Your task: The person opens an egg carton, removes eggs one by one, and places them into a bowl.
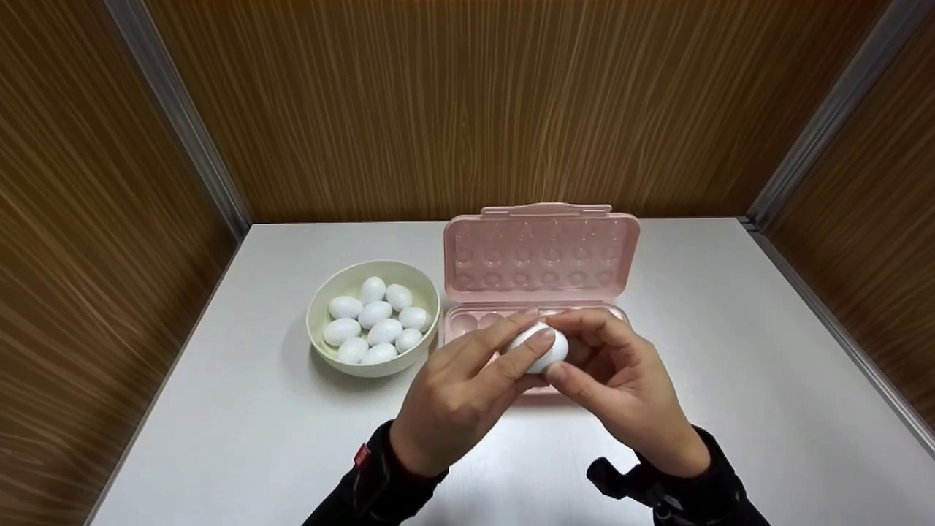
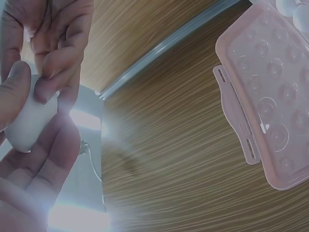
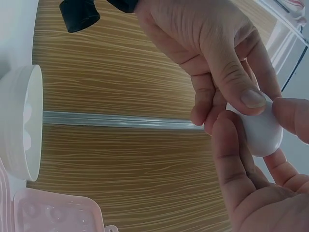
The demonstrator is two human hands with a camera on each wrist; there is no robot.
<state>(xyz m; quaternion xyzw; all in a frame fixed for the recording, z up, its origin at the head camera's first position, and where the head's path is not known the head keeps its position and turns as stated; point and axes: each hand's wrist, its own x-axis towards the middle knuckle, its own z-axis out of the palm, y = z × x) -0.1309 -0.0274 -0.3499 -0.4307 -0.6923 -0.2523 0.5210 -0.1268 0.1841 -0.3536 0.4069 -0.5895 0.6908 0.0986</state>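
Note:
Both hands hold one smooth white egg [image 1: 549,351] over the front of an open pink egg carton [image 1: 537,391]. My left hand [image 1: 464,391] grips it from the left, its thumb lying across the top. From the other side, my right hand [image 1: 639,383] pinches the egg between thumb and fingers. In the right wrist view, the right thumb presses on the egg [image 3: 264,130] while the left fingers surround its lower part. Two bare pockets [image 1: 476,322] show at the carton's back left; the hands hide much of the tray.
A cream bowl [image 1: 321,351] with several white eggs [image 1: 376,314] stands left of the carton. The carton's dimpled lid [image 1: 540,256] stands raised at the back. White rounded tops [image 2: 300,17] show beside the lid in the left wrist view. Wood-grain panels [image 1: 467,109] enclose the white table [image 1: 241,409].

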